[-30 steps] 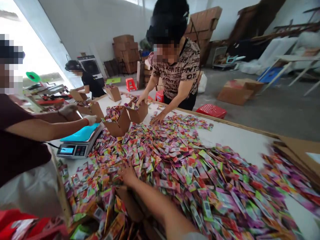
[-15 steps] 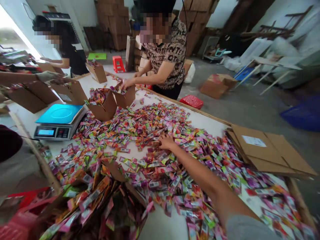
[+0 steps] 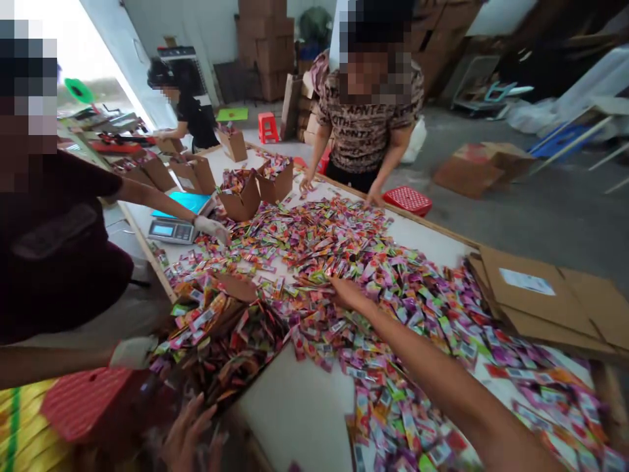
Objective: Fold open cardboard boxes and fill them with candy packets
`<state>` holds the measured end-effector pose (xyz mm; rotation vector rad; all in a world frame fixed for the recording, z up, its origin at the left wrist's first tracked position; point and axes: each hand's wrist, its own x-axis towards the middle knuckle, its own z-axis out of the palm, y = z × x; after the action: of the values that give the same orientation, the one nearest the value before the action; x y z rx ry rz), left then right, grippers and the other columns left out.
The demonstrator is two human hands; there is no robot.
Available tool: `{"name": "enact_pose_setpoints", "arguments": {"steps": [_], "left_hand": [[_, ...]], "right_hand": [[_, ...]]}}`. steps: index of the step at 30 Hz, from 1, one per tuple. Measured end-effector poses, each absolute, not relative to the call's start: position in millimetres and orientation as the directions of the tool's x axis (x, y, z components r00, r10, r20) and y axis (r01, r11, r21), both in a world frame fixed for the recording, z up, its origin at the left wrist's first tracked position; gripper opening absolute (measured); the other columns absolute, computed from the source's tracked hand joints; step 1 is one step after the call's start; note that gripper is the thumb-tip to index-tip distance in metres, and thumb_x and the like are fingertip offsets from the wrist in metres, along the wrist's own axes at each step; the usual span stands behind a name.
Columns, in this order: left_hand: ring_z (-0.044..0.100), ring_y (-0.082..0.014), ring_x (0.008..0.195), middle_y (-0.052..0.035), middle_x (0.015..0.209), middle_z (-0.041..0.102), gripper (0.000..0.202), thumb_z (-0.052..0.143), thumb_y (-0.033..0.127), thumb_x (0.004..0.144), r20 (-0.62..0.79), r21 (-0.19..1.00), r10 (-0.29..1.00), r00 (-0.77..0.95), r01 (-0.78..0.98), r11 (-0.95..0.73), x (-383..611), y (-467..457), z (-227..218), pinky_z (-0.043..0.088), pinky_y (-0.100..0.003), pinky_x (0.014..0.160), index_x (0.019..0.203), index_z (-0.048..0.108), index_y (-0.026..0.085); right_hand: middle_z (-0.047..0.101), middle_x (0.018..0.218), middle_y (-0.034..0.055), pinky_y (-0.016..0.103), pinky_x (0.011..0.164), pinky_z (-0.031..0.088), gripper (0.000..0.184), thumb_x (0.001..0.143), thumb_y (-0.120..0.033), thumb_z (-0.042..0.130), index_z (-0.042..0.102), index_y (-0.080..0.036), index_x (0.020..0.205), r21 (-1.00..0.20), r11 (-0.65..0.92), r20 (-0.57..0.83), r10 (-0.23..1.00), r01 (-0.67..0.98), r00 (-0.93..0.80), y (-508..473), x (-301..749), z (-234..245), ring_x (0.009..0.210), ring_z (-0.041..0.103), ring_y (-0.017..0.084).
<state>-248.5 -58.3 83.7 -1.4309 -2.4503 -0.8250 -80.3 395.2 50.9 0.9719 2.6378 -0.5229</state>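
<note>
Small printed sachets (image 3: 339,229) in pink, purple, orange and green lie in a wide heap on the white table. My right hand (image 3: 346,295) is in the middle of the heap, closed around a bunch of sachets; its fingertips are partly hidden. An open cardboard box (image 3: 265,377), heaped with sachets, leans at the near table edge. Just below this box is my left hand (image 3: 189,432), blurred, with its fingers spread and no object visible in it. A co-worker's gloved hand (image 3: 132,354) is at the box's left side.
Another gloved hand (image 3: 212,229) of that co-worker reaches beside a scale (image 3: 171,229). Filled boxes (image 3: 240,203) stand behind it. A person across the table (image 3: 371,124) has both hands near the far edge. Flattened cardboard (image 3: 545,295) lies right; a red stool (image 3: 88,400) stands lower left.
My view has turned left, and my left hand has come into sight. The left co-worker now reaches in. The person opposite has moved their hands from a box to the table.
</note>
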Motion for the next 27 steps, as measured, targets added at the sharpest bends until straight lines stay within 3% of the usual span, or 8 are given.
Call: {"name": "enact_pose_setpoints", "arguments": {"steps": [4, 8, 12, 14, 18, 23, 25, 27], "left_hand": [[0.057, -0.0337, 0.117, -0.0157, 0.128, 0.059, 0.044, 0.060, 0.036, 0.086, 0.354, 0.525, 0.665, -0.658, 0.728, 0.440, -241.2, -67.8, 89.1, 0.046, -0.057, 0.099, 0.127, 0.053, 0.023], [0.049, -0.0340, 0.127, -0.0168, 0.143, 0.047, 0.063, 0.056, 0.044, 0.089, 0.222, 0.719, 0.498, -0.838, 0.486, 0.497, -239.9, -57.6, 104.0, 0.040, -0.059, 0.108, 0.145, 0.038, 0.021], [0.041, -0.0297, 0.138, -0.0153, 0.149, 0.044, 0.058, 0.052, 0.040, 0.093, 0.330, 0.613, 0.661, -0.674, 0.685, 0.393, -254.8, -18.8, 116.8, 0.033, -0.052, 0.116, 0.147, 0.037, 0.022], [0.032, -0.0302, 0.145, -0.0173, 0.152, 0.041, 0.061, 0.050, 0.040, 0.094, 0.208, 0.477, 0.834, -0.511, 0.798, 0.369, -266.8, 7.3, 115.4, 0.031, -0.051, 0.117, 0.149, 0.036, 0.018], [0.014, -0.0337, 0.152, -0.0140, 0.161, 0.031, 0.064, 0.043, 0.045, 0.095, -0.333, 0.228, 0.902, -0.275, 0.904, 0.360, -282.7, 48.1, 100.0, 0.017, -0.058, 0.120, 0.152, 0.034, 0.019], [0.027, -0.0384, 0.147, -0.0170, 0.159, 0.034, 0.059, 0.045, 0.046, 0.093, -0.482, 0.205, 0.848, -0.221, 0.912, 0.355, -288.4, 62.5, 92.9, 0.024, -0.063, 0.116, 0.145, 0.047, 0.017], [0.028, -0.0383, 0.147, -0.0153, 0.159, 0.033, 0.060, 0.051, 0.043, 0.090, -0.495, 0.210, 0.844, -0.205, 0.915, 0.345, -290.4, 61.6, 99.3, 0.027, -0.061, 0.116, 0.145, 0.048, 0.019], [0.036, -0.0337, 0.144, -0.0120, 0.156, 0.041, 0.056, 0.055, 0.040, 0.089, -0.475, 0.245, 0.864, -0.169, 0.917, 0.315, -291.4, 56.9, 106.5, 0.032, -0.053, 0.116, 0.142, 0.052, 0.024]], "right_hand": [[0.069, 0.120, 0.0055, 0.030, 0.082, 0.048, 0.052, 0.082, -0.030, 0.064, 0.054, -0.027, 0.133, -0.322, 0.783, -0.206, 0.490, 0.532, -0.847, 346.5, -87.1, 130.9, 0.108, 0.064, 0.025], [0.067, 0.115, 0.0086, 0.039, 0.086, 0.048, 0.043, 0.090, -0.023, 0.055, 0.056, -0.029, 0.133, -0.298, 0.945, 0.037, 0.150, 0.132, -0.988, 253.7, -154.4, 158.4, 0.103, 0.062, 0.027], [0.057, 0.138, 0.0123, 0.051, 0.104, 0.040, 0.053, 0.093, -0.026, 0.054, 0.045, -0.028, 0.146, -0.353, 0.935, -0.061, -0.004, 0.018, -0.998, 205.0, -201.5, 133.7, 0.123, 0.053, 0.032], [0.044, 0.152, 0.0113, 0.050, 0.109, 0.037, 0.071, 0.087, -0.033, 0.064, 0.036, -0.026, 0.151, -0.477, 0.879, -0.088, -0.014, 0.030, -0.996, 206.3, -199.9, 118.2, 0.135, 0.044, 0.032], [0.048, 0.150, 0.0114, 0.049, 0.118, 0.026, 0.059, 0.087, -0.035, 0.064, 0.051, -0.022, 0.142, -0.524, 0.831, -0.055, 0.185, 0.186, -0.981, 213.8, -183.2, 92.5, 0.142, 0.037, 0.028], [0.066, 0.127, 0.0164, 0.051, 0.119, 0.024, 0.040, 0.080, -0.028, 0.071, 0.068, -0.013, 0.117, -0.559, 0.790, -0.135, 0.214, 0.253, -0.967, 194.7, -173.1, 79.6, 0.132, 0.049, 0.031], [0.069, 0.119, 0.0098, 0.046, 0.115, 0.031, 0.028, 0.088, -0.028, 0.061, 0.068, -0.019, 0.114, -0.707, 0.644, -0.014, 0.401, 0.293, -0.916, 182.1, -155.7, 75.8, 0.122, 0.057, 0.024], [0.068, 0.117, 0.0089, 0.042, 0.106, 0.042, 0.031, 0.093, -0.037, 0.053, 0.063, -0.022, 0.117, -0.867, 0.348, 0.042, 0.763, 0.356, -0.644, 162.3, -134.0, 64.3, 0.113, 0.060, 0.022]]}}
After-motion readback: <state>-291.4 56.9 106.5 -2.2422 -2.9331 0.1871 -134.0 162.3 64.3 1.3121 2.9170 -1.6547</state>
